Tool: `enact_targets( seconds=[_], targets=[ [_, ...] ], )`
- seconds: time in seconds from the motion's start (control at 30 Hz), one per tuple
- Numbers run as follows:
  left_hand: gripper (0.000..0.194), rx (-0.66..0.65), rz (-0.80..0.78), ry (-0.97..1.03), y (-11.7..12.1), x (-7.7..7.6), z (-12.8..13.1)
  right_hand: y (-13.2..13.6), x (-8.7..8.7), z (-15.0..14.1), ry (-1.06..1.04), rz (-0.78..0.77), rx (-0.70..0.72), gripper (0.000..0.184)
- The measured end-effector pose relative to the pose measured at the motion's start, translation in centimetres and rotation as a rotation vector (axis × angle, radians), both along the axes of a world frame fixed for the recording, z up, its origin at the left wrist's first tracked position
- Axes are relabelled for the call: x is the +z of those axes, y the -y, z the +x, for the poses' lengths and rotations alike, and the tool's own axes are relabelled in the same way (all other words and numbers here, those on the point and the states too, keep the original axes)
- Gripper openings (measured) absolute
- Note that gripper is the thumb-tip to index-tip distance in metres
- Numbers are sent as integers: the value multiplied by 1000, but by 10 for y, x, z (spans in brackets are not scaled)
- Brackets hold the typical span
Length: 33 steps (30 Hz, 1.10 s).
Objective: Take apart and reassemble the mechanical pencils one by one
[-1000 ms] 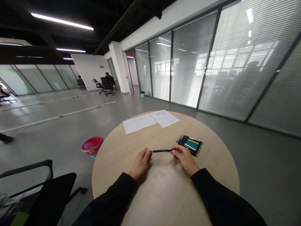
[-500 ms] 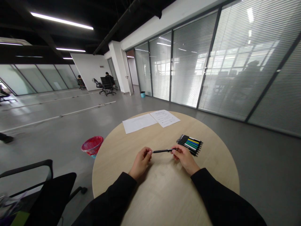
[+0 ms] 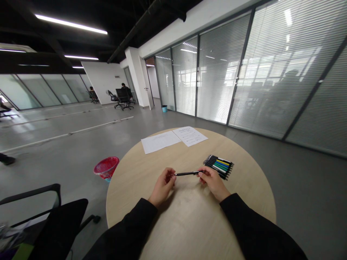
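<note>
A thin black pen [image 3: 187,173] lies level just above the round wooden table [image 3: 252,195], held at both ends. My left hand [image 3: 162,186] pinches its left tip with curled fingers. My right hand [image 3: 213,180] grips the right end, fingers closed round it. Just right of that hand lies a row of several pens [image 3: 219,166] with black, yellow, blue and green barrels, side by side on the table. Both arms are in black sleeves.
Two white paper sheets [image 3: 173,138] lie at the table's far edge. A red waste basket [image 3: 106,167] stands on the grey floor to the left. A black office chair [image 3: 54,220] is at my near left. Glass partitions with blinds run along the right; people sit far back.
My left hand's fingers have closed a little more over the pen's left tip. The pen and right hand stay where they were.
</note>
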State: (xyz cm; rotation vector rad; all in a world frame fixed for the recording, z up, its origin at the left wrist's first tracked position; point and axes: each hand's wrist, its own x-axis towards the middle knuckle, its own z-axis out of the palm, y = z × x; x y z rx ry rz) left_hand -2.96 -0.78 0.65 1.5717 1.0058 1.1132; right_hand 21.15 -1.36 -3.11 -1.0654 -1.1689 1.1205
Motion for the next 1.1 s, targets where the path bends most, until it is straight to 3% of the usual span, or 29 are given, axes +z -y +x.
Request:
enact_targets(
  seconds=[0.17, 0.47, 0.9, 1.1],
  targets=[
    [24, 8, 28, -69, 0, 1, -1, 0, 1, 0, 10, 1, -5, 30],
    [30, 100, 46, -90, -4, 0, -1, -1, -2, 0, -9, 8, 1, 32],
    [22, 145, 93, 8, -11, -8, -4, -2, -2, 0, -8, 12, -38, 34],
    [24, 157, 36, 96, -9, -4, -3, -1, 1, 0, -8, -14, -40, 32]
  ],
)
